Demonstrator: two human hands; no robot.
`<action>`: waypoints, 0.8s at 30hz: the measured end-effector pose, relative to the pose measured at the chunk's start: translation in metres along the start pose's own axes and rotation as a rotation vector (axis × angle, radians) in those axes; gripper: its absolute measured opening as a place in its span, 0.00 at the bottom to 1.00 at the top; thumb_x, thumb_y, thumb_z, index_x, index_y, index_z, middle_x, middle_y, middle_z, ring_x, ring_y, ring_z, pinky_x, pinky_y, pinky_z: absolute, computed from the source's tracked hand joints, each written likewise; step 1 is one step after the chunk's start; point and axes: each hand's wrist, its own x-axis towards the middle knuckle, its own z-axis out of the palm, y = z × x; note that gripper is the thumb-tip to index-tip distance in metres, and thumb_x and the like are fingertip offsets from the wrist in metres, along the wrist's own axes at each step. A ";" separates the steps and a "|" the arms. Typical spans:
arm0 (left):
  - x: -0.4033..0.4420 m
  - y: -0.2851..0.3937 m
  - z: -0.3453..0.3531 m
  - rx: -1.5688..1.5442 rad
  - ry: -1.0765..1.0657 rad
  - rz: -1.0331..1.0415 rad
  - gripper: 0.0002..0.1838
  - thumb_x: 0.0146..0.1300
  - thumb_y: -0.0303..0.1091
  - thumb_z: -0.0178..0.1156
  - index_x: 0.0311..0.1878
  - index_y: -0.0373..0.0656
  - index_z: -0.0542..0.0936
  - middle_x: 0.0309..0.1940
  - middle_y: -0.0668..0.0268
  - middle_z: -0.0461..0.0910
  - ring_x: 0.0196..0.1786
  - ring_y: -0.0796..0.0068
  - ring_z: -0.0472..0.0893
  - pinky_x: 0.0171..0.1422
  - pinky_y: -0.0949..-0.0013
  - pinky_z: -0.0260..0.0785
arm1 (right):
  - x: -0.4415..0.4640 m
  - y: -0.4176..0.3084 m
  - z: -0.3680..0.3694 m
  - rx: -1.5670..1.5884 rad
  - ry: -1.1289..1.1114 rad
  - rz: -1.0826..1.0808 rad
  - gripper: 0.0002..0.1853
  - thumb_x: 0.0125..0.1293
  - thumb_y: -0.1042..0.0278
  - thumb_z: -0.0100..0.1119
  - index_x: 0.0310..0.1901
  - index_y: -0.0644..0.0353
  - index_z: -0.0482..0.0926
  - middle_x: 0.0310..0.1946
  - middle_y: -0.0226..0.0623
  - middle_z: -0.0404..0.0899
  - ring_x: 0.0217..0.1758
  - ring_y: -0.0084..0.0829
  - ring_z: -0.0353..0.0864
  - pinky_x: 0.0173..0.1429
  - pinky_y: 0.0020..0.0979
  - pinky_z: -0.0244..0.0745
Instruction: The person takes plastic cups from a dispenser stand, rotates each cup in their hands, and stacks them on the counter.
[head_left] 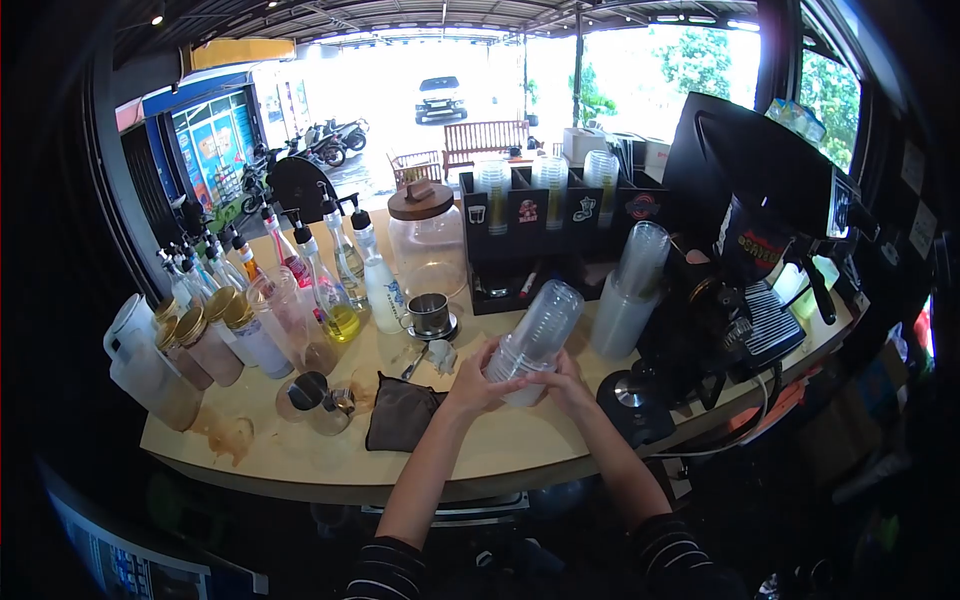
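Observation:
A stack of clear plastic cups [543, 325] leans to the right, held between my two hands above the counter. My left hand [482, 380] wraps round the lower left side of the stack. On the lower right side, my right hand [562, 382] closes round it. Behind and to the right stands another tall stack of clear cups [622, 310]. A dark folded cloth [402, 413] lies to the left of my hands, with a metal cup on a saucer [430, 316] and a crumpled white tissue [440, 354] just beyond it.
Pump bottles [379, 285], lidded jars [255, 340] and a pitcher [150, 365] crowd the left of the counter [500, 440]. A big glass jar [428, 245] and a black cup organizer [540, 240] stand at the back. On the right is a coffee machine [740, 180].

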 end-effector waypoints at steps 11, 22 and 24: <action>-0.003 -0.001 0.007 0.236 0.078 -0.030 0.42 0.41 0.34 0.74 0.59 0.32 0.63 0.51 0.55 0.73 0.54 0.65 0.75 0.58 0.65 0.68 | 0.026 -0.069 0.044 -0.837 0.090 -0.593 0.49 0.37 0.66 0.76 0.61 0.62 0.56 0.57 0.44 0.61 0.64 0.40 0.61 0.65 0.38 0.59; -0.019 0.125 0.017 -0.173 0.451 0.325 0.38 0.55 0.45 0.64 0.63 0.41 0.57 0.51 0.59 0.69 0.50 0.70 0.74 0.41 0.74 0.74 | 0.010 -0.103 0.059 -1.508 0.027 -1.000 0.46 0.39 0.78 0.66 0.64 0.58 0.56 0.64 0.50 0.52 0.62 0.52 0.61 0.64 0.43 0.61; -0.022 0.142 0.018 0.112 0.456 0.090 0.36 0.54 0.39 0.66 0.61 0.40 0.58 0.51 0.60 0.68 0.47 0.72 0.76 0.42 0.74 0.75 | 0.002 -0.100 0.077 -1.397 -0.039 -0.980 0.46 0.41 0.78 0.66 0.65 0.59 0.55 0.64 0.50 0.53 0.61 0.50 0.62 0.63 0.42 0.63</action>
